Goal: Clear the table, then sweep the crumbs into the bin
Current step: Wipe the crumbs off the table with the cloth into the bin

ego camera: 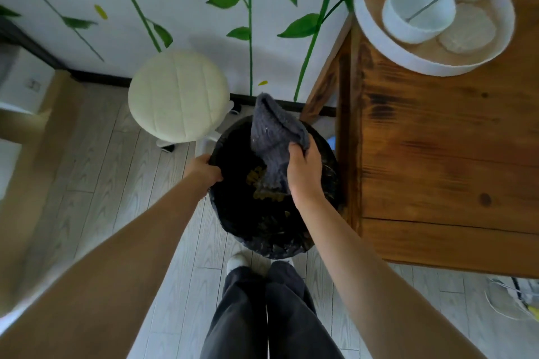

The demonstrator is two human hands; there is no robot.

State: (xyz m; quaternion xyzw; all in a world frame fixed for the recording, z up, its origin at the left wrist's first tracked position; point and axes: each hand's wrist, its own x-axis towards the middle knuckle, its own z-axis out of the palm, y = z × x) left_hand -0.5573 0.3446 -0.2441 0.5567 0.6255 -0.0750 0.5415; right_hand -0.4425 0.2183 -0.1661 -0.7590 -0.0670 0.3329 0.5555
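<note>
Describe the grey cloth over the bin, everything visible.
The fuzzy grey knitted cloth looks soft and thick, flecked with pale crumbs. It hangs bunched over the open round black-lined bin, one end peaking upward, the lower part drooping inside. The right hand grips its edge; the left hand holds the bin's rim, not the cloth.

Your right hand [304, 169] and the hanging grey woolly cloth [274, 137] cover part of the round black-lined bin's [233, 207] inside, so you cannot tell what the yellowish scraps [264, 188] beneath are. The dark wooden table [437, 154] runs off the right edge. The white cups [418, 10] on the round white-rimmed tray [388, 49] are blurred, two cut off at the top.
</note>
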